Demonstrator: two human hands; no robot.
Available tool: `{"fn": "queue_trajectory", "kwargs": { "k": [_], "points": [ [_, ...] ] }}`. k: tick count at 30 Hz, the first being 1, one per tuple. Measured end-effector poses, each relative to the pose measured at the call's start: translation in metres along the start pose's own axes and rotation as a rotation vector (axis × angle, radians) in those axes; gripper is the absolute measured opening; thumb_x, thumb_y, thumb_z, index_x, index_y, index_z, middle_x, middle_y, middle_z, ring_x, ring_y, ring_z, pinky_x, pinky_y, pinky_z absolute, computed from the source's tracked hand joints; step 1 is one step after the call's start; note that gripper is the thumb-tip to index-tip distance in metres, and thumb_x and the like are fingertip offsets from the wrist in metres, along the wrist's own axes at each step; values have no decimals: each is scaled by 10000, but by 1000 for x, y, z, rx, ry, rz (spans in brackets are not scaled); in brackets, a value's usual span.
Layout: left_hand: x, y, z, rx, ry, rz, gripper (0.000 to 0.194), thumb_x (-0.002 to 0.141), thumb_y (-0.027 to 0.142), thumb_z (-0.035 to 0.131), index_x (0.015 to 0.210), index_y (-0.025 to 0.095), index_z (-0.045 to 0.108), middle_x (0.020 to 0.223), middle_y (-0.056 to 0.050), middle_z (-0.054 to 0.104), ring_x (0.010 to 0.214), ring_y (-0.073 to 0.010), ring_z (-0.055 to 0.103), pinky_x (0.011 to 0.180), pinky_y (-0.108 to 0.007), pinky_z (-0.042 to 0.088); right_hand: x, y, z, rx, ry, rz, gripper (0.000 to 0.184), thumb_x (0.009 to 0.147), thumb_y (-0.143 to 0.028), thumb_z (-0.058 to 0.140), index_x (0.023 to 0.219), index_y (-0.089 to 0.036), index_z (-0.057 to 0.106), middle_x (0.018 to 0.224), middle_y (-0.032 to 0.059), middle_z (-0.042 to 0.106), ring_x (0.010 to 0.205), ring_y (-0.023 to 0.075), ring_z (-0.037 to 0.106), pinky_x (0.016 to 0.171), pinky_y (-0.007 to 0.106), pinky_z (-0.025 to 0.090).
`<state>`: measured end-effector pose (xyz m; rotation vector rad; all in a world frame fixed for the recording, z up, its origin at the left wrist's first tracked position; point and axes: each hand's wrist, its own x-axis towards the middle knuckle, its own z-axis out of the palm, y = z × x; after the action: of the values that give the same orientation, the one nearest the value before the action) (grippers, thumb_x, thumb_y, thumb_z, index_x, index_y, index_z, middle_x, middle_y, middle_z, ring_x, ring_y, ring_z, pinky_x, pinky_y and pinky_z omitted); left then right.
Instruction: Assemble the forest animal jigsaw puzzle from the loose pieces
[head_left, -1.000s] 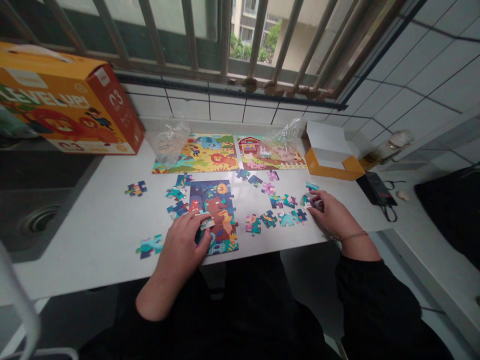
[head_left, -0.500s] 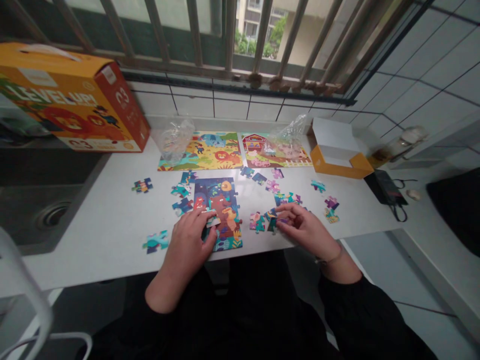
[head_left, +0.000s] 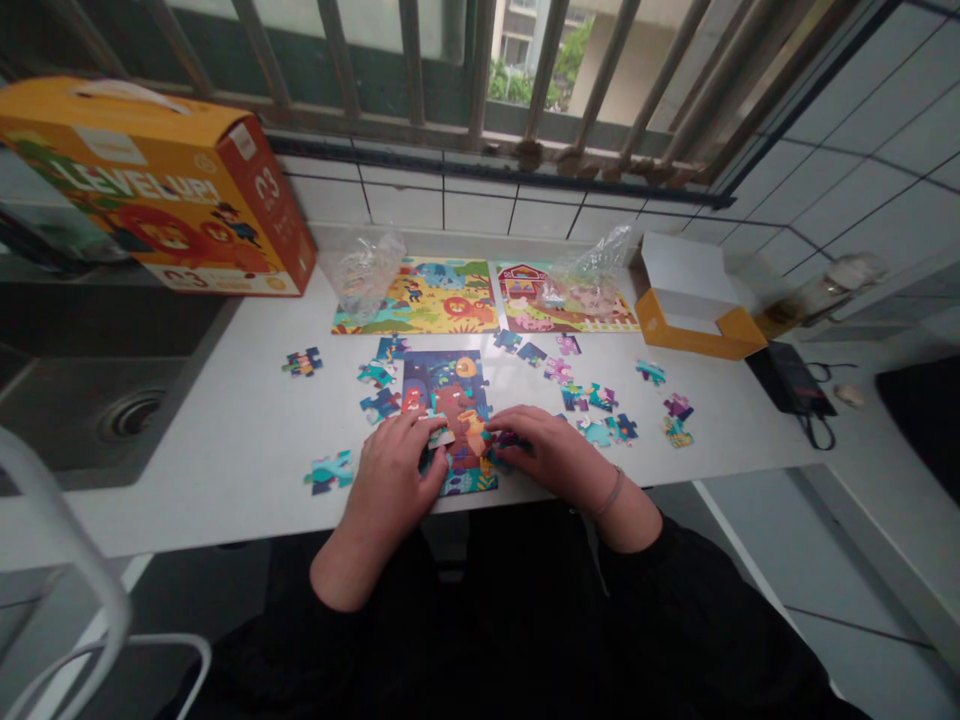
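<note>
A dark blue jigsaw puzzle (head_left: 459, 375) with a bear on it lies joined on the counter in front of me. My left hand (head_left: 394, 465) rests over its left part, thumb and fingers closed on a pale puzzle piece (head_left: 441, 432). At the puzzle's right edge is my right hand (head_left: 544, 448), its fingers bent around a dark puzzle piece (head_left: 504, 442) that they largely hide. Loose puzzle pieces lie on both sides, among them a teal one (head_left: 328, 472) by my left wrist and a teal one (head_left: 595, 432) right of my right hand.
Behind are two finished-looking picture boards, a yellow safari one (head_left: 450, 290) and a farm one (head_left: 517, 318), with clear plastic bags (head_left: 367, 275) on them. An orange box (head_left: 172, 200) stands left by the sink (head_left: 60, 400). An open box (head_left: 697, 325) and black device (head_left: 799, 385) are right.
My right hand has moved left with a dark puzzle piece, from the loose pieces to the joined puzzle's right edge. My left hand keeps its place on the puzzle. The view has shifted slightly.
</note>
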<state>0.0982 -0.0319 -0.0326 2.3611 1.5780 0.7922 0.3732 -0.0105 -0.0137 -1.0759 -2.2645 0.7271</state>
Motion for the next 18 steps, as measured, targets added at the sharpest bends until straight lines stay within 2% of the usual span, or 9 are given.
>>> {"fn": "queue_trajectory", "kwargs": {
  "k": [3,9,13,18],
  "points": [
    [-1,-1,1,0,0,10,282,1040,290,597,1302,224,677,1313,-138,726,1267,-364,653,1089,-559,534,-7,1,2,-64,67,-27,395,976,-139,734,1352,-252,688,1321,115,760,1239,280,699,1091,474,579],
    [-1,-1,0,2,-7,-4,276,1035,284,596,1290,218,679,1311,-136,725,1269,-355,648,1095,-546,531,-22,3,-3,-208,50,-31,452,980,-22,550,1360,-236,672,1271,109,786,1221,279,718,1080,498,599],
    [0,0,0,5,-16,-15,275,1031,292,590,1285,230,677,1319,-128,731,1270,-345,655,1104,-533,528,-39,16,-11,-296,99,-5,436,1010,-56,537,1391,-227,662,1325,122,777,1264,292,718,1107,527,605],
    [-1,-1,1,11,-17,-18,310,1017,296,592,1305,224,681,1374,-145,720,1328,-358,644,1138,-549,519,-53,26,-19,-400,191,67,342,1024,-101,560,1310,-216,708,1344,144,767,1283,323,712,1144,597,578]
  ]
}}
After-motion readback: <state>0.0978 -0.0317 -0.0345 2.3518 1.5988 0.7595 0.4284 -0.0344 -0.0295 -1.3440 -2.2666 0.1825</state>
